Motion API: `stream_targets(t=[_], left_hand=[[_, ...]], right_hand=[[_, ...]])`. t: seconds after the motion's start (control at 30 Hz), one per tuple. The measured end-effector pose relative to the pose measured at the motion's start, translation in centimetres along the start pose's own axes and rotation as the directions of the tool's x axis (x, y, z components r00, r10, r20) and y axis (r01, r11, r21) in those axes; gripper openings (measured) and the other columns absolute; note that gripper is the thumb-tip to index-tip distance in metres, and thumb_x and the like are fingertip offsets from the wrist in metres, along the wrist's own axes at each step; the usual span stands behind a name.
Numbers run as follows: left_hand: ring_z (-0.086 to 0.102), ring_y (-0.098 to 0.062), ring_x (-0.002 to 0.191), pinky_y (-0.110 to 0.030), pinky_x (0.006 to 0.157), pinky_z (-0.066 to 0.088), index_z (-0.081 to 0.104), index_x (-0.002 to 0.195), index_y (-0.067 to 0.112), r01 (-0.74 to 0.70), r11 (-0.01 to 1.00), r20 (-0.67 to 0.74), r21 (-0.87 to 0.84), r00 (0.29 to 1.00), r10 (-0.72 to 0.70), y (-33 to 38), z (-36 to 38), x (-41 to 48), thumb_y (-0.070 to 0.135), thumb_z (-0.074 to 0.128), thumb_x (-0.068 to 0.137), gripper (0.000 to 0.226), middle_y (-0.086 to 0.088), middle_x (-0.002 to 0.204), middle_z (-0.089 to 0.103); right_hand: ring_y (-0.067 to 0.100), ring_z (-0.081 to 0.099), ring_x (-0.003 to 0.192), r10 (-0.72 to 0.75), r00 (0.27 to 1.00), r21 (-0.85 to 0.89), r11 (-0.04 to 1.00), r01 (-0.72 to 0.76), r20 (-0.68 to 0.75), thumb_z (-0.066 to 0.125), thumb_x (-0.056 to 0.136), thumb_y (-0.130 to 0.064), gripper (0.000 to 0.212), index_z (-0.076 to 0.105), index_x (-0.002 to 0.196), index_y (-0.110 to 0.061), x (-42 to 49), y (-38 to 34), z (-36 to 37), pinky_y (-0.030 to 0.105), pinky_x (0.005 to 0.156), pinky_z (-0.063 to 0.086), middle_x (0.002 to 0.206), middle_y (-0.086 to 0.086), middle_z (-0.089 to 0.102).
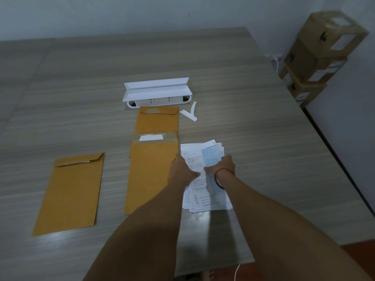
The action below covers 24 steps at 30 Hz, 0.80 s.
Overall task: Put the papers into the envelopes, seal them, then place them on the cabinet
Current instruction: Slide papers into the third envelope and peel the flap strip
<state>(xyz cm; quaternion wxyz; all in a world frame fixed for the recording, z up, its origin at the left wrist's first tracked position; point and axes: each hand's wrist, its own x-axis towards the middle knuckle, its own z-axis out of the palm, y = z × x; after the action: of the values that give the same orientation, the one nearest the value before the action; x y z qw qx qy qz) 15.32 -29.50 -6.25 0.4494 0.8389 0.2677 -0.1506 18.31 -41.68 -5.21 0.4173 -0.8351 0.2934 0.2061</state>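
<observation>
While flat, papers [209,199] lengthwise front to back, left hand [179,171] and right hand [225,164] pinching them.

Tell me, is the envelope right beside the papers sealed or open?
Open. The envelope has its flap unfolded flat, with the white strip showing on it.

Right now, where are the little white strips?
In the head view, the white strips lie on the table, right of the farthest envelope and near the white socket box.
</observation>
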Motion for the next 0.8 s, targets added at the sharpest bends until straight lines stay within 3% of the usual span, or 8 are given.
stream_targets(t=[0.17,0.3,0.37,0.5,0.6,0.7,0.8], left_hand=[[0.067,-0.028,0.088,-0.035,0.066,0.060,0.040,0.115,0.012,-0.003,1.000,0.011,-0.001,1.000,0.003,-0.2,0.0,0.2,0.013,0.085,0.066,0.067,-0.007,0.107,0.057],[0.067,-0.028,0.089,-0.039,0.068,0.061,0.039,0.116,0.013,0.008,1.000,0.026,0.008,1.000,-0.009,-0.2,-0.1,0.3,0.013,0.085,0.064,0.069,-0.006,0.107,0.056],[0.066,-0.028,0.089,-0.040,0.066,0.061,0.039,0.118,0.013,0.003,1.000,0.026,0.010,1.000,-0.004,-0.2,-0.1,0.4,0.012,0.085,0.064,0.071,-0.005,0.105,0.056],[0.065,-0.026,0.088,-0.039,0.066,0.061,0.039,0.115,0.014,0.003,0.999,0.013,0.043,1.000,-0.003,-0.2,0.0,0.5,0.017,0.087,0.062,0.071,0.001,0.096,0.053],[0.066,-0.026,0.088,-0.041,0.067,0.061,0.039,0.115,0.014,0.014,0.999,0.022,0.040,1.000,-0.014,0.0,0.0,0.4,0.018,0.087,0.063,0.070,-0.001,0.098,0.054],[0.063,-0.027,0.094,-0.041,0.074,0.060,0.038,0.118,0.012,0.008,0.998,0.015,0.063,1.000,-0.009,-0.1,-0.3,0.0,0.025,0.085,0.063,0.074,-0.005,0.109,0.052],[0.051,-0.026,0.111,-0.040,0.090,0.050,0.039,0.125,0.008,-0.042,0.989,-0.125,0.143,0.990,0.060,-0.1,-0.6,-0.4,0.045,0.077,0.069,0.077,-0.009,0.120,0.047]], right_hand=[[0.027,0.068,0.106,0.022,0.996,-0.006,1.000,-0.021,0.092,0.084,0.072,-0.021,0.053,0.065,0.118,-0.003,1.0,-0.3,-1.5,0.028,0.083,0.054,0.119,0.013,0.069],[0.030,0.068,0.105,0.069,0.983,0.040,0.996,-0.077,0.173,0.085,0.071,-0.017,0.055,0.065,0.118,0.001,1.4,0.2,-2.4,0.038,0.095,0.054,0.119,0.015,0.069],[0.031,0.068,0.103,0.070,0.980,0.029,0.997,-0.076,0.185,0.085,0.070,-0.020,0.056,0.065,0.118,0.001,1.3,0.3,-2.5,0.040,0.094,0.055,0.116,0.015,0.069],[0.030,0.069,0.100,-0.073,0.993,-0.048,0.996,0.078,0.092,0.083,0.072,-0.023,0.044,0.070,0.110,-0.004,0.8,0.5,-2.5,0.042,0.093,0.055,0.108,0.013,0.072],[0.029,0.066,0.103,-0.138,0.983,-0.021,0.990,0.141,0.119,0.071,0.083,-0.014,0.032,0.066,0.113,-0.006,0.4,0.5,-2.2,0.033,0.091,0.052,0.114,0.012,0.070],[0.031,0.060,0.114,-0.144,0.973,-0.021,0.988,0.150,0.181,0.056,0.091,-0.008,0.035,0.057,0.126,-0.002,0.2,0.6,-1.9,0.030,0.090,0.047,0.125,0.015,0.063],[0.028,0.062,0.106,-0.130,0.976,0.110,0.988,0.111,0.176,0.053,0.093,-0.007,0.032,0.058,0.124,-0.003,0.1,0.2,-2.7,0.029,0.087,0.048,0.124,0.015,0.064]])
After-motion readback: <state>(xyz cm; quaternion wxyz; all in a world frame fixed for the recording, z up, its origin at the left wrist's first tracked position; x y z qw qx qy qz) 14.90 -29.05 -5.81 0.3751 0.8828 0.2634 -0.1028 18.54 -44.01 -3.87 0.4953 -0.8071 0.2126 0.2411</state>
